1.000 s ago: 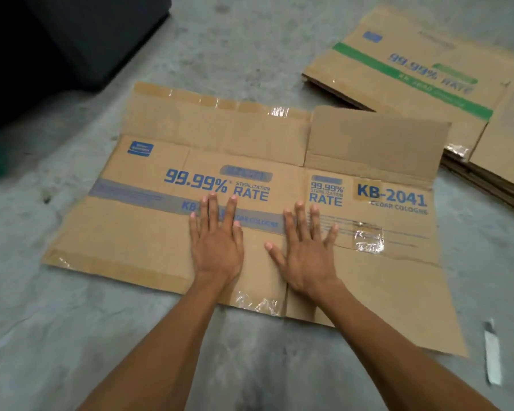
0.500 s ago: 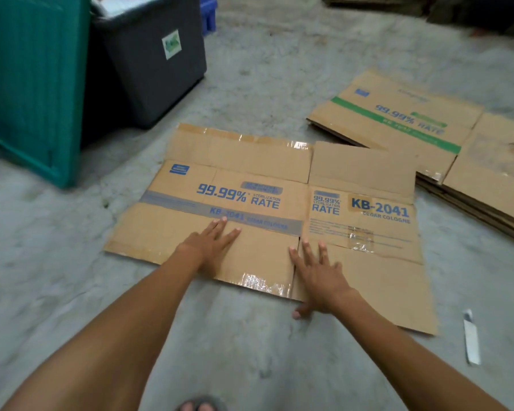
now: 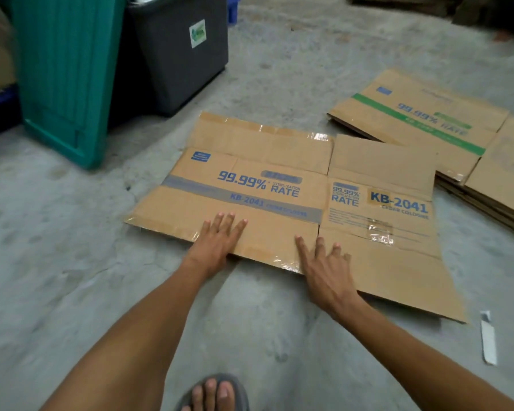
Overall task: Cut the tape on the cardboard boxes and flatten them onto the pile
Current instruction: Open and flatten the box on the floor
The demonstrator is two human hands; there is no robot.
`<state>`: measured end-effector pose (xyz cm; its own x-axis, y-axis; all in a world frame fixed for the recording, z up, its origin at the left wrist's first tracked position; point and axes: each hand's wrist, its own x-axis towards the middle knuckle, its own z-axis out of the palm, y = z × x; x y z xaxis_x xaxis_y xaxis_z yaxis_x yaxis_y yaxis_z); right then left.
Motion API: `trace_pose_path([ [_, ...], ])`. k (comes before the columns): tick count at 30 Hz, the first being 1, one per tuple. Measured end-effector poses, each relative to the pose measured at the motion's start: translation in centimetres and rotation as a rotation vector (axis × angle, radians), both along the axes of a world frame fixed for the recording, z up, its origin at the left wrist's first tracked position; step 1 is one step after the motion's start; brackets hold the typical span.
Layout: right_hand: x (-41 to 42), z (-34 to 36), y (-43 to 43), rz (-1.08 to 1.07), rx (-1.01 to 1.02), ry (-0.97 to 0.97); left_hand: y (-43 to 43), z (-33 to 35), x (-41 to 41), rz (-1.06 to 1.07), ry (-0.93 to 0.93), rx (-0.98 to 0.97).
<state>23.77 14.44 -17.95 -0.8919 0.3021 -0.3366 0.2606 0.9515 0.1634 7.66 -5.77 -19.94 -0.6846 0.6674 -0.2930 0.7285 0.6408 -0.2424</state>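
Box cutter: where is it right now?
Head view, far right: the box cutter lies on the concrete floor, just off the flattened box's near right corner, beyond the right hand, untouched.

A single head-worn view is given, aimed forward and down at the concrete floor (image 3: 72,262) from seemingly standing height.
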Motion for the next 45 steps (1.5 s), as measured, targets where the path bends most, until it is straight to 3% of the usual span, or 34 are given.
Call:
trace_pose_path([
  [4,-1.3,0.7,-0.2,-0.164,-0.045,0.112,1.0,1.8,-1.0,0.064,0.029,0.179],
  [11,-5.4,11.4,2.1,0.134,0.106,0.133,1.3,10.2,-5.1,0.109,-0.019,0.313],
  [19,-10.1,31.8,5.2,0.096,0.123,0.378,4.5,31.9,-11.0,0.048,0.178,0.439],
  [24,-7.2,44.0,9.2,0.056,0.214,0.573,9.7,46.3,-9.5,-0.085,0.369,0.543],
  [27,-3.4,48.8,13.4,0.003,0.302,0.685,14.9,51.4,-7.6,-0.173,0.452,0.685],
  [34,5.4,47.4,24.8,-0.081,0.510,0.801,30.4,48.7,-2.1,-0.352,0.488,0.926],
  [39,8.4,39.0,34.2,-0.192,0.519,0.775,42.6,39.8,-0.9,-0.450,0.490,1.020],
  [45,5.3,28.7,42.7,-0.311,0.518,0.706,52.3,30.4,-3.9,-0.489,0.542,1.014],
])
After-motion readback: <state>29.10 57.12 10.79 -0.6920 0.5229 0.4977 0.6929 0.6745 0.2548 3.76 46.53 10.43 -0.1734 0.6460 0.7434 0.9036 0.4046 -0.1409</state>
